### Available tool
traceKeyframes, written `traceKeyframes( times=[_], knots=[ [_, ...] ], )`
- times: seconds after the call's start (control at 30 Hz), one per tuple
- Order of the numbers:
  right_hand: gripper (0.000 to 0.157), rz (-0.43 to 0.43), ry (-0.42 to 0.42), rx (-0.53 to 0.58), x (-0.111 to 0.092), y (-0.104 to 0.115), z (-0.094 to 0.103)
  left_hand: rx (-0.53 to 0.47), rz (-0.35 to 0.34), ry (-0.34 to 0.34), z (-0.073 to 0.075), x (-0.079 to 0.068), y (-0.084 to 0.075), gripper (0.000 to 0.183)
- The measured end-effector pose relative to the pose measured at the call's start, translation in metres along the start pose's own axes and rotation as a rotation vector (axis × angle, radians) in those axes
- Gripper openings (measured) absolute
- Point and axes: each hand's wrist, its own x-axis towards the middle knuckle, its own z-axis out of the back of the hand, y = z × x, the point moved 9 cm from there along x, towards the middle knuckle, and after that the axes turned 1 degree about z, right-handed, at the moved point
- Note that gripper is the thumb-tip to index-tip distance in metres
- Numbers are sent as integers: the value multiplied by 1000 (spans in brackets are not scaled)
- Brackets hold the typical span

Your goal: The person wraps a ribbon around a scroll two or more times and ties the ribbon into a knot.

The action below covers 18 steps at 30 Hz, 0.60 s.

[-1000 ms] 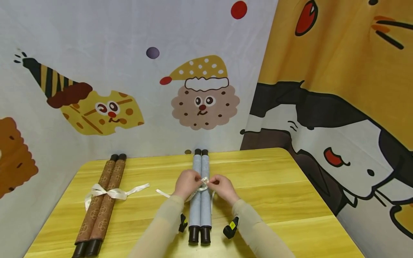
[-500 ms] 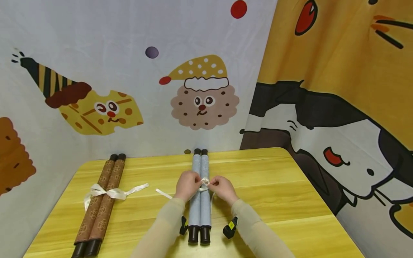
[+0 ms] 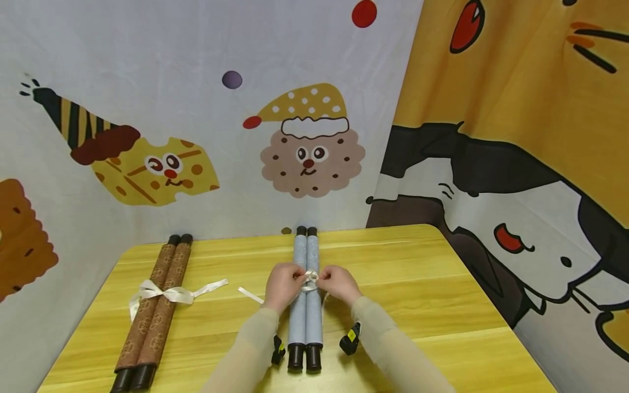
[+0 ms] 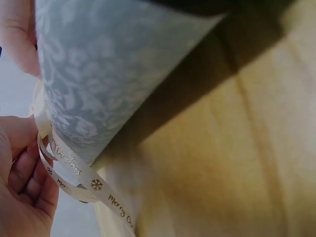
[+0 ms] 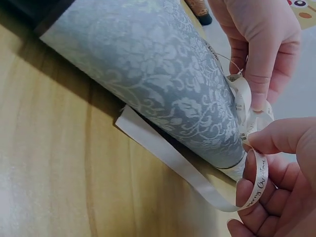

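Note:
Two pale blue floral scrolls (image 3: 297,316) with dark end knobs lie side by side on the table. A cream ribbon (image 3: 312,277) with gold "Merry Christmas" lettering goes round their middle, with loops gathered on top. My left hand (image 3: 284,285) pinches the ribbon from the left between thumb and finger. From the right, my right hand (image 3: 340,283) pinches another part of it, thumb on top, close to the left fingertips. In the right wrist view a flat ribbon tail (image 5: 168,155) hangs beside the scroll and curves up to the right hand (image 5: 284,168).
To the left lie two brown patterned scrolls (image 3: 149,322), bound with a cream ribbon bow (image 3: 167,292). The wood-grain table (image 3: 417,305) meets a white printed curtain (image 3: 196,109) at the back. A yellow cartoon curtain (image 3: 521,98) hangs at the right.
Both hands stay at the ribbon and shift only slightly. The small loops between the fingertips change shape a little. The scrolls have not moved.

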Motion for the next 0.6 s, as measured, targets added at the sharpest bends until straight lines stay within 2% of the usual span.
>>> traceKeyframes(
  times=[0.3,0.47,0.6],
  knots=[
    [10,39,33,-92,2,10,0,-34,-17,-70,6,-9,-1,9],
    [12,94,44,-202,5,20,-1,-37,-23,-69,4,-11,-1,12],
    [13,71,51,-244,6,22,-1,-33,-32,-65,1,-12,0,11]
  ],
)
